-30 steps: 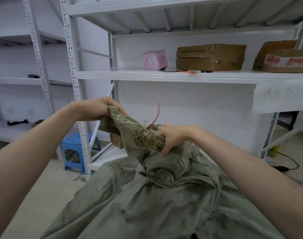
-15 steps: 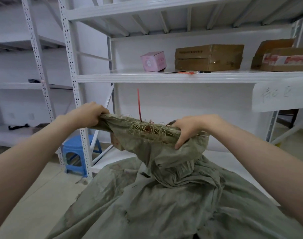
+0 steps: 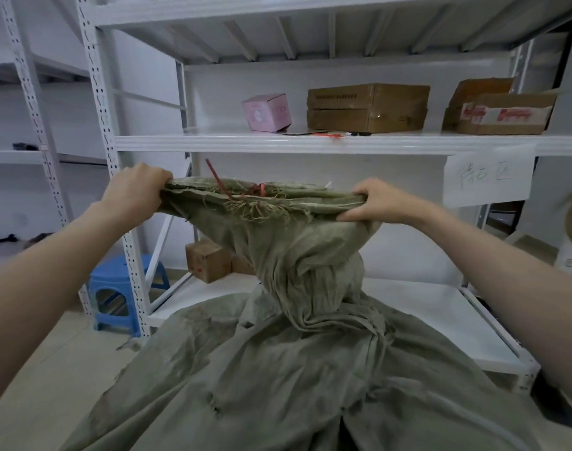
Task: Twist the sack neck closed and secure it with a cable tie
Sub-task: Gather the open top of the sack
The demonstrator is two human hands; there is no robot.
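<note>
Olive-green woven sack [image 3: 278,369] stands before me by the shelving, its mouth now stretched flat between my hands. My left hand [image 3: 136,190] has its fingers curled round one corner of the hem and my right hand [image 3: 380,203] pinches the other. A second ago the mouth was bunched and my hands were close together. A red cable tie [image 3: 218,180] juts from the frayed hem. The neck [image 3: 320,304] looks twisted but is not yet tied.

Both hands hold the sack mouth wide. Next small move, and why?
Probably bring the left hand and right hand together to bunch the mouth: it is stretched flat, the neck below looks twisted, and the red tie sits up at the rim.
</note>
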